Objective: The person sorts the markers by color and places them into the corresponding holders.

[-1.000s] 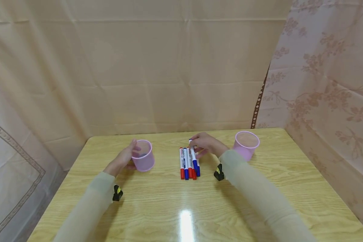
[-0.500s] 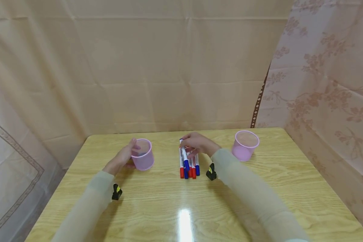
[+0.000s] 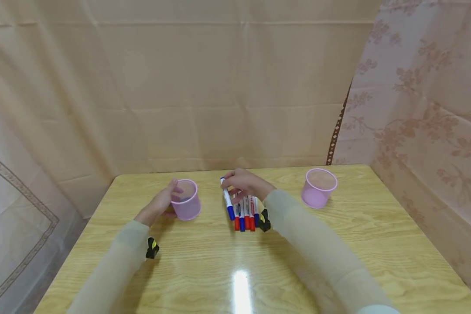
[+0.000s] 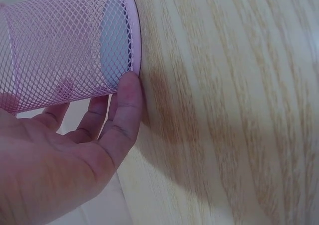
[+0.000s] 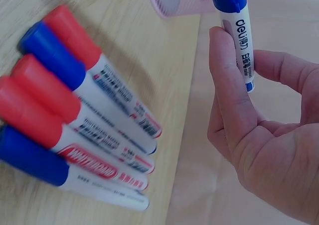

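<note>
My right hand [image 3: 245, 182] pinches a blue-capped whiteboard marker [image 3: 226, 197] between thumb and fingertips. It is raised just left of the row on the table, cap end toward me. In the right wrist view this marker [image 5: 243, 41] carries black lettering on its white barrel. My left hand [image 3: 161, 201] holds a pink mesh pen cup [image 3: 188, 210] from its left side, thumb at the rim. Seen from the left wrist, fingers [image 4: 127, 103] lie along the mesh near the cup's base. The cup stands upright.
Several red- and blue-capped whiteboard markers [image 5: 107, 130] lie side by side on the wooden table [image 3: 204, 266], caps toward me. A second pink mesh cup [image 3: 315, 198] stands at the back right. Beige cloth [image 3: 220, 87] hangs behind the table's far edge.
My right hand has carried the blue-capped marker leftward, from over the right of the row to beyond its left side, closer to the held cup. My left hand has stayed on the cup.
</note>
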The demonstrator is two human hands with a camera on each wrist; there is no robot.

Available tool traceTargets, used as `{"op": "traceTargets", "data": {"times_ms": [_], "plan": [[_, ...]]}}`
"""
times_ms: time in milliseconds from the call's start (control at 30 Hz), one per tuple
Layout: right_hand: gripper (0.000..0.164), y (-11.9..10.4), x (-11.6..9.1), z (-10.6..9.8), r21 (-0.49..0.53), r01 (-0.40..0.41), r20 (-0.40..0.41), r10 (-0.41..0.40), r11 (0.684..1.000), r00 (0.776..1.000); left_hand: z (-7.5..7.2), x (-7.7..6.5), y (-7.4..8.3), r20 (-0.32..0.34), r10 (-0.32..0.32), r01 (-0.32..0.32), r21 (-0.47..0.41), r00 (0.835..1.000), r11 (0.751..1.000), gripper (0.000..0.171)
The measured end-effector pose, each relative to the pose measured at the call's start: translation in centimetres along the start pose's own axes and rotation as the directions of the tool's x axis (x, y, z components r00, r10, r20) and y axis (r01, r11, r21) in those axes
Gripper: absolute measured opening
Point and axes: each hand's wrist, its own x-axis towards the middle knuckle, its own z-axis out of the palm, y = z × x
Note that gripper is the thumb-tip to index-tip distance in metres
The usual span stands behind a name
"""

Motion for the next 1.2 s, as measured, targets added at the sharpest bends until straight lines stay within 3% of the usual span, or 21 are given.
{"op": "traceTargets", "data": {"times_ms": [333,700,1200], "plan": [[0.040,-1.7,0.0,1.5,0.047,0.036,0.046,-0.038,0.998,0.998,-0.1,0.2,0.0,-0.001,-0.004,0.004,0.003,1.000,1.000,0.081],[0.046,-3.9,-0.2,3.3,0.069,0.087,0.079,-0.092,0.994,0.993,-0.2,0.3,-0.2,-0.007,-0.001,0.001,0.004,1.000,1.000,0.081],[0.031,-5.0,1.0,5.3,0.141,0.087,0.035,-0.092,0.986,0.995,-0.1,0.3,0.0,0.001,0.002,-0.002,-0.003,1.000,1.000,0.083]]}}
